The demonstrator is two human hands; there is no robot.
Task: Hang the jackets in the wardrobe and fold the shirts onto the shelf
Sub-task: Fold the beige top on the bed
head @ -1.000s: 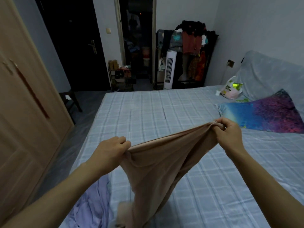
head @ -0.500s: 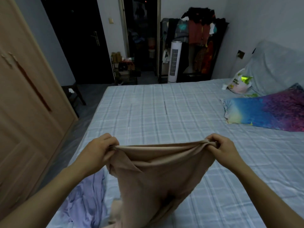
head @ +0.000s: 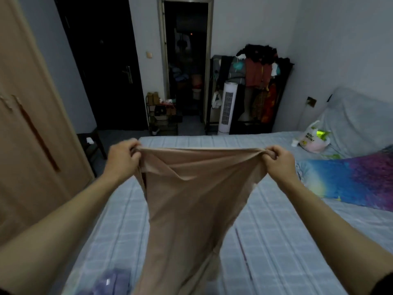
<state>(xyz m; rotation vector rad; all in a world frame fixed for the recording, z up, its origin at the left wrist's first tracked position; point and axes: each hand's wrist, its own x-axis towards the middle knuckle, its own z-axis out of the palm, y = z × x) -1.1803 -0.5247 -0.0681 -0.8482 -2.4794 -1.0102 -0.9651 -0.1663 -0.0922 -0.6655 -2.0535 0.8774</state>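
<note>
A beige shirt (head: 187, 201) hangs stretched in the air above the bed (head: 276, 241). My left hand (head: 123, 158) grips its top left corner and my right hand (head: 278, 160) grips its top right corner, so the upper edge runs taut between them. The cloth narrows downward and its lower end leaves the frame at the bottom. A lilac garment (head: 110, 283) lies crumpled on the bed's near left edge. The wooden wardrobe (head: 32, 145) stands at the left with its doors closed.
A colourful pillow (head: 348, 179) and a plastic bag (head: 312, 139) lie at the bed's right side. Beyond the bed stand a white tower fan (head: 227, 107), a loaded clothes rack (head: 259, 81), a shoe rack (head: 161, 113) and a dark stool (head: 91, 141).
Both hands have lifted the beige shirt higher and pulled its top edge level and taut. The view has tilted upward toward the doorway.
</note>
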